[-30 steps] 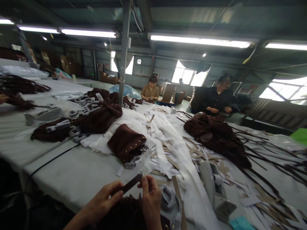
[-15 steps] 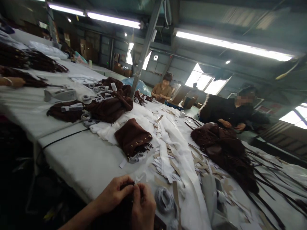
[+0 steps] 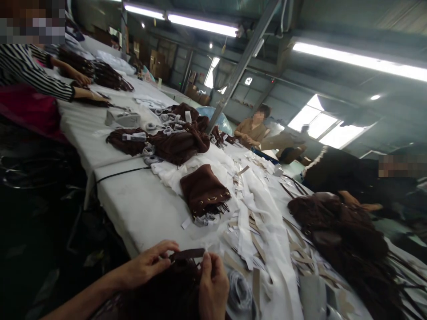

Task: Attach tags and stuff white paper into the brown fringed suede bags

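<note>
At the near edge of the table, my left hand (image 3: 150,264) and my right hand (image 3: 213,282) are at the top of a dark brown bag (image 3: 167,289), whose lower part is lost in shadow. A short, flat brown strap (image 3: 189,254) stretches between my fingertips. My right thumb and fingers pinch one end of it, and my left thumb and index finger close around the other. Farther up the table lies a brown drawstring bag (image 3: 203,189) with gold eyelets and dark fringe. Beside my right hand sits a coil of grey wrapped strap (image 3: 240,291).
Paper strips and white sheeting (image 3: 267,249) cover the table's middle. Brown bags are heaped at right (image 3: 340,226) and farther left (image 3: 180,142). A metal post (image 3: 245,62) rises from the table. Co-workers stand at the far side, and one in striped sleeves (image 3: 50,80) works at left.
My view has swung left, bringing the striped-sleeved co-worker into sight. My hands have moved apart, and the flat brown strap now shows between them.
</note>
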Tool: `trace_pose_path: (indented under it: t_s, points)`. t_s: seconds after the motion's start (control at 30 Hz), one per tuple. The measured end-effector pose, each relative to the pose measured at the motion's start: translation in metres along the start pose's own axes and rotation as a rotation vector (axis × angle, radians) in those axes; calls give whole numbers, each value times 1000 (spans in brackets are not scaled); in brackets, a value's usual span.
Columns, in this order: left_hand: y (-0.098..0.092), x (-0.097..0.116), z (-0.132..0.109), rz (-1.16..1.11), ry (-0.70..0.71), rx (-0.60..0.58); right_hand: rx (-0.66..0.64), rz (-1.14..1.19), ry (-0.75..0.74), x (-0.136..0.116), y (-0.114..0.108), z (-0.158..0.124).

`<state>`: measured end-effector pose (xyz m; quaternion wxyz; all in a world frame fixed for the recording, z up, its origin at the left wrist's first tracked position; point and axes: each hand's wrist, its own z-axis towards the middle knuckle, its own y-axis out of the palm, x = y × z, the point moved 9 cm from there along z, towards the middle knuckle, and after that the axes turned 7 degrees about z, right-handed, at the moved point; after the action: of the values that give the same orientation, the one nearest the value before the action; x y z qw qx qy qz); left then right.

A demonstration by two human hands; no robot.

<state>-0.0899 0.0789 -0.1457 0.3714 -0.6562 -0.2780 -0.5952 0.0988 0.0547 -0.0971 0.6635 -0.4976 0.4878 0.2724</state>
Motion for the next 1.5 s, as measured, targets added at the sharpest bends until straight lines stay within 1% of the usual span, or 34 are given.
trace_pose_path:
  t_s: [0.07, 0.13, 0.23, 0.3, 0.37, 0.43, 0.5, 0.53, 0.6, 0.67, 0.73, 0.77, 0.8, 0.87, 0.93, 0.97, 1.07, 1.13, 1.23, 1.3, 1.37, 1.43, 1.47, 1.5]
  points:
    - [11, 2, 3, -55, -24, -2, 3, -35, -55, -3, -2, -1]
    - [20, 7, 8, -66, -34, 11, 37, -88, -144, -5, -2, -8]
    - [26, 15, 14, -48, -21, 90, 96, -172, -334, -7, 6, -30]
    - [27, 18, 14, -48, -14, 114, 120, -196, -427, -7, 13, -46]
    - [29, 20, 11, -73, -5, 86, 132, -195, -437, -4, 13, -53]
    - [33, 21, 6, -140, 8, 11, 136, -204, -407, -3, 6, -51]
    - [37, 21, 3, -208, 12, -40, 150, -227, -414, -9, -1, -48]
    - [37, 19, 2, -225, 6, -35, 158, -257, -445, -15, -2, -48]
    - [36, 13, 3, -215, -13, 39, 166, -365, -558, -30, 5, -55]
    - [34, 9, 4, -204, -17, 131, 159, -499, -708, -44, 21, -70]
    - [35, 6, 4, -246, -8, 162, 147, -589, -830, -51, 36, -84]
    - [36, 5, 4, -278, -11, 160, 143, -612, -862, -51, 40, -88]
    - [37, 3, 3, -310, -22, 150, 145, -632, -864, -48, 41, -88]
    - [37, -2, 3, -348, -57, 133, 150, -668, -799, -40, 38, -81]
    - [34, -6, 4, -335, -78, 154, 144, -686, -736, -32, 33, -72]
    - [33, -7, 5, -305, -79, 173, 136, -685, -728, -29, 32, -70]
    - [29, -8, 11, -167, -60, 243, 147, -650, -796, -28, 36, -73]
    - [30, -8, 13, -143, -51, 260, 158, -597, -811, -24, 39, -78]
    - [31, -9, 12, -230, -54, 280, 125, -404, -740, -12, 39, -79]
    - [29, -9, 11, -269, -59, 310, 92, -208, -590, 3, 33, -73]
    - [29, -10, 9, -280, -72, 336, 110, -9, -318, 29, 22, -62]
    - [31, -10, 6, -289, -79, 339, 182, 196, 19, 60, 9, -52]
    - [33, -10, 4, -290, -70, 336, 206, 312, 186, 74, 6, -50]
    - [34, -7, 2, -282, -45, 329, 196, 437, 337, 84, 7, -48]
